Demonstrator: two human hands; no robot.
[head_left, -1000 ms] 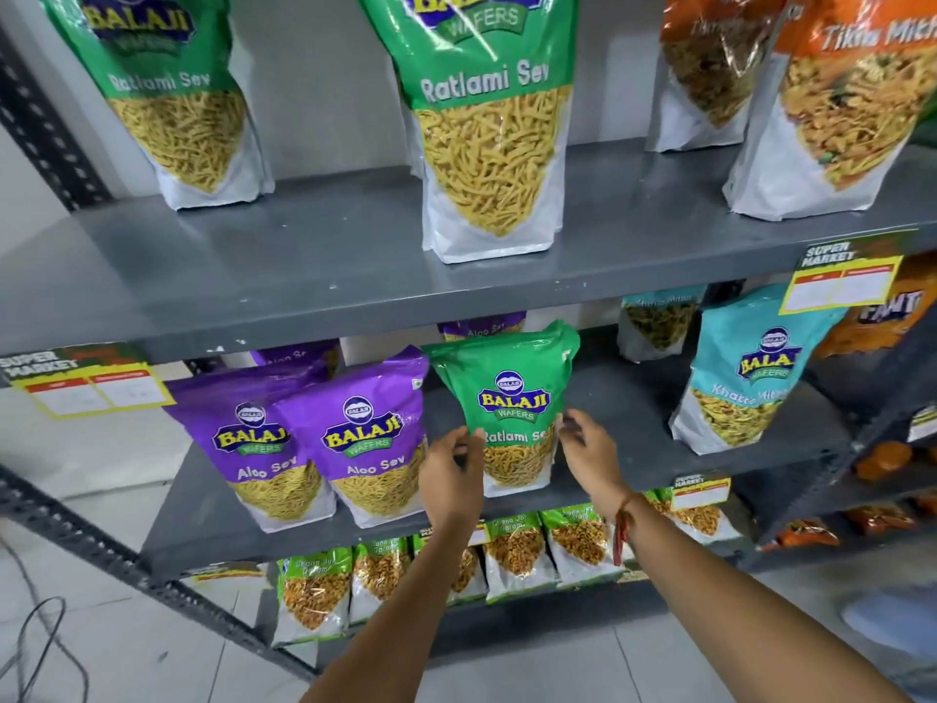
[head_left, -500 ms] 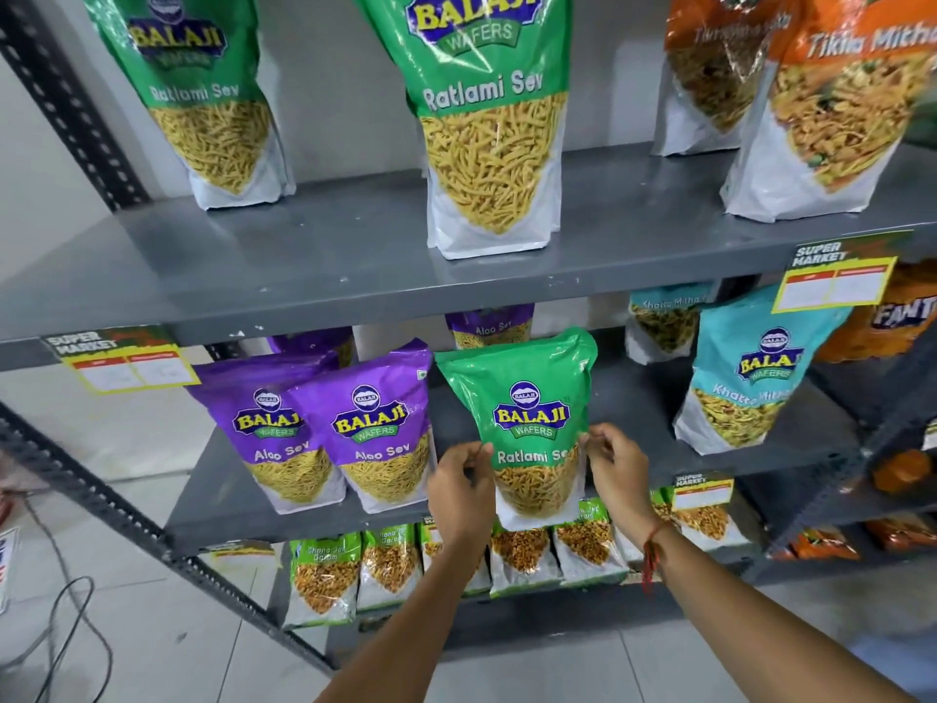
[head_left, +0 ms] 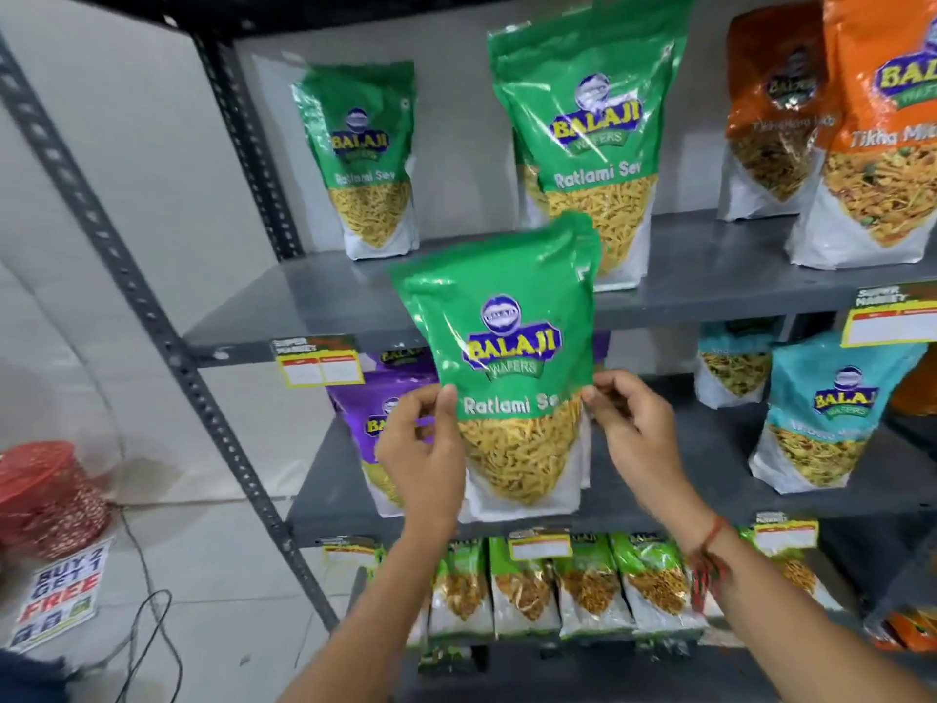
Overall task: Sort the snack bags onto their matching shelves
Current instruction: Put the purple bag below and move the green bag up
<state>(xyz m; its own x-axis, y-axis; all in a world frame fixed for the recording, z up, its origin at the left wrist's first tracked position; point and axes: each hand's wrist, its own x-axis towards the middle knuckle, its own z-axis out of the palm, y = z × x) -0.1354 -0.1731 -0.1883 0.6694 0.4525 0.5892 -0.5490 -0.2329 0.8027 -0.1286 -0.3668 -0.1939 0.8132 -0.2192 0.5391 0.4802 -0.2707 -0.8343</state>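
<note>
A green Ratlami Sev bag [head_left: 507,357] is held in the air in front of the rack, its top reaching the upper shelf's edge. My left hand [head_left: 423,449] pinches its left side and my right hand [head_left: 628,423] pinches its right side. On the upper shelf [head_left: 324,296] stand two more green Ratlami Sev bags, one at the left [head_left: 367,164] and a larger-looking one [head_left: 593,129] behind the held bag. Purple Aloo Sev bags [head_left: 375,398] sit on the middle shelf [head_left: 345,499], partly hidden by my left hand and the held bag.
Orange Tikha Mitha bags [head_left: 872,144] stand on the upper shelf at right. Teal bags [head_left: 831,413] occupy the middle shelf's right. Small green packets [head_left: 583,586] fill the bottom shelf. A red basket [head_left: 45,494], a promo sign [head_left: 58,596] and a cable [head_left: 152,626] lie on the floor left.
Both hands have lifted the green Ratlami Sev bag off the middle shelf and raised it toward the upper shelf. The view has shifted left and up, revealing the floor items.
</note>
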